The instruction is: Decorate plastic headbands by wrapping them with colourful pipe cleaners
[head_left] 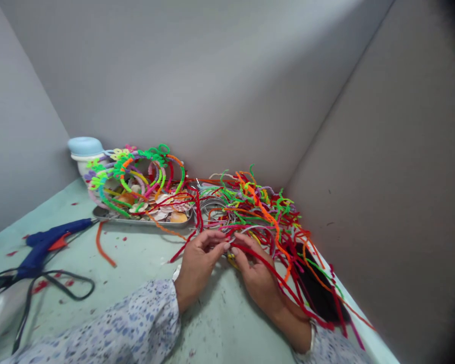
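Observation:
My left hand (201,258) is closed in a pinch, thumb against fingers, on a red pipe cleaner. Facing it, my right hand (256,268) pinches the same red pipe cleaner (273,273), which trails over that hand toward the lower right. A thin pale strand shows between the fingertips; I cannot tell whether it is held too. Just beyond the hands lies a tangled heap of coloured pipe cleaners (263,202). Coiled within the heap's left side are grey wire hoops (214,210).
A metal tray (136,221) holds shells (165,205), with pipe-cleaner-wrapped headbands (136,169) piled over it. Behind stands a white container with a blue lid (85,146). A blue glue gun (41,247) and its black cord lie left. An orange pipe cleaner (103,247) lies near the tray.

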Available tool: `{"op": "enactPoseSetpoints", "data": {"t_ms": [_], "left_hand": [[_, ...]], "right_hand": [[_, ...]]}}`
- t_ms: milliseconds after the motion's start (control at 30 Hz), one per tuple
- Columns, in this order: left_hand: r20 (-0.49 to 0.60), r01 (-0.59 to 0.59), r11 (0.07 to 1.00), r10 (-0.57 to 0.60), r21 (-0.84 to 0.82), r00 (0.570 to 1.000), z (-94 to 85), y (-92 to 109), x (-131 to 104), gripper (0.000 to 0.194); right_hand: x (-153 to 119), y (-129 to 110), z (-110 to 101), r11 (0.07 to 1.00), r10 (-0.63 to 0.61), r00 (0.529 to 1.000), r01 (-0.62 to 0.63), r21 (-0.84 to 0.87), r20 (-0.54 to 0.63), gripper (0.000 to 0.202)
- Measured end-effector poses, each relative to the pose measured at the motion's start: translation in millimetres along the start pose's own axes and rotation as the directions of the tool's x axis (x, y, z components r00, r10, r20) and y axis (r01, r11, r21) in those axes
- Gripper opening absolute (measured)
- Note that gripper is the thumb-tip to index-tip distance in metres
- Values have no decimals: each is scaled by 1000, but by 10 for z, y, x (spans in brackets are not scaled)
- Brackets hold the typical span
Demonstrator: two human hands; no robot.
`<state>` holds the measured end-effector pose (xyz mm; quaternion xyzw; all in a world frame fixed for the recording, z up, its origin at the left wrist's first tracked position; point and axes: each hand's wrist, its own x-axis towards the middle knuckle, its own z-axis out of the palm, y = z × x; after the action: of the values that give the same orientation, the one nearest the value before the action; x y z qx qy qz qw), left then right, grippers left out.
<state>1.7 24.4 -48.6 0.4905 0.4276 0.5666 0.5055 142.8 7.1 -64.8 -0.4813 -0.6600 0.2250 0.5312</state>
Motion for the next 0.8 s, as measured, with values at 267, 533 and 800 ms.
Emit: {"op": "enactPoseSetpoints", "data": {"t_ms": [267,533,800], "left_hand": [[78,69,997,-66,-41,995,-4,-10,16,17],[68,114,993,-111,-43,991,-7,1,33,15],[66,105,994,-103,-38,993,-11,5,72,13]], "right_hand": [[32,70,-43,995,-56,998,53,-90,-31,19],[64,25,-37,993,-55,998,51,-111,-36,15],[39,95,-26,987,-87,995,80,-136,-49,13]]}}
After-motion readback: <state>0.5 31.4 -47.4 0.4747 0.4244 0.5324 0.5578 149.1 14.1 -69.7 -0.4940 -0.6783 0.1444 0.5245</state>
